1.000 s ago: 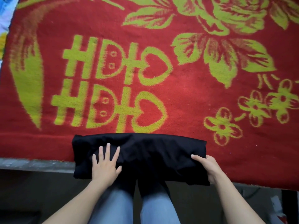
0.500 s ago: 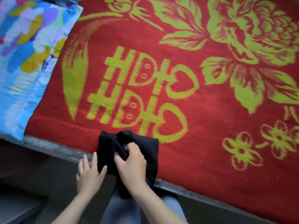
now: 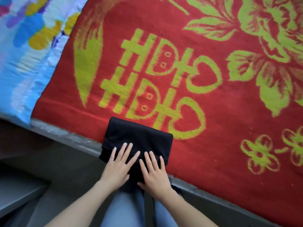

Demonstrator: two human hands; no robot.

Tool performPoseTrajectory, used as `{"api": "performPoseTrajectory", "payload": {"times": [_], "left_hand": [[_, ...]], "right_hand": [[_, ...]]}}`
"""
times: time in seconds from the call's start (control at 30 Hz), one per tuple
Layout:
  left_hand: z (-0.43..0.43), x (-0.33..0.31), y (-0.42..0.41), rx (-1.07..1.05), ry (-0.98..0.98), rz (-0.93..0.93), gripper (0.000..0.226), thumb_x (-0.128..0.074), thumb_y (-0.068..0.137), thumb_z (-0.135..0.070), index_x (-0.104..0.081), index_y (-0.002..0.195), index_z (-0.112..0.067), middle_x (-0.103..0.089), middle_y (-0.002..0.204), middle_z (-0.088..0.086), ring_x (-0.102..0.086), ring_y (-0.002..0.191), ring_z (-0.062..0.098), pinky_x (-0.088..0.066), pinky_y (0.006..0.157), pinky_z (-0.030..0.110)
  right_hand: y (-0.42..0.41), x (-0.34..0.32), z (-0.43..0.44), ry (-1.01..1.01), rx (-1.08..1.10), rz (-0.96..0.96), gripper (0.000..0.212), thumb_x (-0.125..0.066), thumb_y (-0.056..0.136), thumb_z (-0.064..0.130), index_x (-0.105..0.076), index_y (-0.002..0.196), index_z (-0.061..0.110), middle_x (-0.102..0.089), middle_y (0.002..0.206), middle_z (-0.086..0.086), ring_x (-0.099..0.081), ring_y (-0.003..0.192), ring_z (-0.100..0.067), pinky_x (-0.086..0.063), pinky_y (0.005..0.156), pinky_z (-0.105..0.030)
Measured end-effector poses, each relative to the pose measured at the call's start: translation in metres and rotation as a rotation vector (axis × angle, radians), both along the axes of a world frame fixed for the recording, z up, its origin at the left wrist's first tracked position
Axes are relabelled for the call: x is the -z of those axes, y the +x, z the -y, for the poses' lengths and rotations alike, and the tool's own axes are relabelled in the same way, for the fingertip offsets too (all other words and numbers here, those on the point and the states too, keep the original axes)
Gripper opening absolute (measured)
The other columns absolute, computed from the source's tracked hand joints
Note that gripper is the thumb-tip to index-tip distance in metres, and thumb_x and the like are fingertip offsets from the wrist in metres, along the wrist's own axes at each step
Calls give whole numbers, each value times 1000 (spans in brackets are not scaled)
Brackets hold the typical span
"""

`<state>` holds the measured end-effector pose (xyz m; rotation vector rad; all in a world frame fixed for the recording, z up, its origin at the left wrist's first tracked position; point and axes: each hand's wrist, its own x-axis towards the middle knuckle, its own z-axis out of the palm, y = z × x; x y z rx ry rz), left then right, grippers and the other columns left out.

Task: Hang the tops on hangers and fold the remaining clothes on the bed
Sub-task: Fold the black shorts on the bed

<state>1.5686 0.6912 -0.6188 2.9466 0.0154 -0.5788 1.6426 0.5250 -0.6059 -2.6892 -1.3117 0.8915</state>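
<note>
Left hand point(image 3: 117, 167) flat, fingers straight and slightly spread, palm down on the near-left part of the folded black garment point(image 3: 139, 136). Right hand point(image 3: 155, 174) likewise flat, fingers spread, pressing the near-right part. Hands lie side by side, just apart; neither grips cloth.

Garment: compact, near-square packet, no clear long axis. Its far edge runs parallel to the bed's edge. It sits on the red blanket point(image 3: 229, 131) at the bed's near edge, with its near portion under the palms reaching over the grey bed rim point(image 3: 65, 134). A dark strip point(image 3: 148, 205) hangs below the right hand; whether it belongs to the garment cannot be told.

Room: open blanket beyond and to the right of the packet, bearing yellow-green characters and flowers. To the left, well apart, a blue patterned quilt point(image 3: 24, 66) overlies the bed's corner.

Below the rim: the person's legs in blue jeans point(image 3: 124, 210), directly beneath the hands.
</note>
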Motion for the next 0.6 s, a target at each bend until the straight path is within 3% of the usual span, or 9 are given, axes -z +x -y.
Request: {"api": "performPoseTrajectory", "payload": {"times": [0.1,0.2,0.3,0.4,0.53,0.6], "left_hand": [[-17,13,4,110,39,-82,157,-90,21,-45,-3,150,-23,2,156,18,2,143,37,-7,109,54],[-24,25,8,136,55,-46,162,-93,22,-37,5,150,-23,12,156,16,11,143,36,-1,111,53],[-21,28,12,111,35,13,160,-93,25,-34,6,150,-22,-13,154,17,-10,141,40,-14,107,55],[-26,30,13,112,30,44,158,-92,25,-34,4,150,-22,-28,144,17,-28,131,40,-22,101,57],[-26,34,20,98,13,103,145,-91,23,-43,-13,144,-21,-31,142,17,-31,129,39,-23,100,57],[-25,35,25,37,15,127,144,-91,23,-42,-15,143,-20,-31,142,18,-31,129,36,-24,100,56]], "right_hand": [[-10,7,2,-116,-4,-15,119,-81,31,67,-42,129,11,-50,135,-19,-33,128,-38,-34,97,-64],[-5,17,-8,-107,22,64,113,-88,35,46,-38,133,18,-37,138,-21,-32,127,-39,-22,96,-64],[16,26,-14,-75,60,136,95,-85,49,28,-39,132,25,-50,131,-20,-40,120,-35,-38,88,-63],[35,29,-14,-26,-33,153,82,-83,53,29,-45,126,28,-63,115,-16,-51,103,-33,-51,67,-49],[64,22,-16,158,-91,256,66,-83,45,21,-65,109,24,-65,85,-8,-58,64,-27,-40,44,-26],[81,15,-17,270,-106,336,46,-67,61,15,-63,106,22,-64,79,-6,-55,58,-25,-36,41,-23]]}}
